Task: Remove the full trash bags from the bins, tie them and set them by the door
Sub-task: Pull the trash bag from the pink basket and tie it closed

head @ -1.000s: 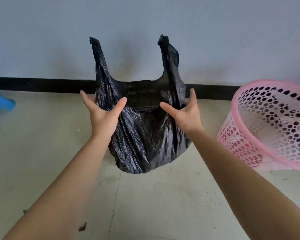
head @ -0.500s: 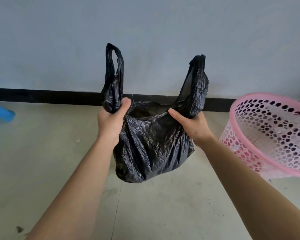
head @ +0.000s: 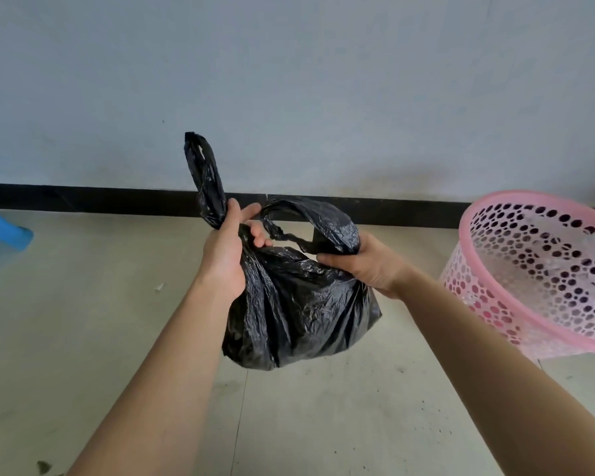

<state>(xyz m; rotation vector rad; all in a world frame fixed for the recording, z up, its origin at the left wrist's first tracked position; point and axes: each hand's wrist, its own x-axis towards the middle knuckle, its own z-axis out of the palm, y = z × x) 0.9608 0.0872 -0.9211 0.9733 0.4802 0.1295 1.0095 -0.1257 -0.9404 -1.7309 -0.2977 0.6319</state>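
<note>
A black trash bag hangs in the air above the floor, bulging at the bottom. My left hand grips the gathered left handle, whose loop stands up above the fist. My right hand grips the right handle, which bends over leftward toward my left hand. The bag's mouth is pulled nearly closed between the two hands. A pink perforated bin sits tilted at the right, with a clear liner showing inside it.
A pale wall with a black baseboard runs behind the bag. Something blue sits at the left edge. The tiled floor below shows small bits of debris.
My hands went from open beside the bag to gripping its handles. They then came closer together, the right handle folded over toward the left, and the mouth closed up.
</note>
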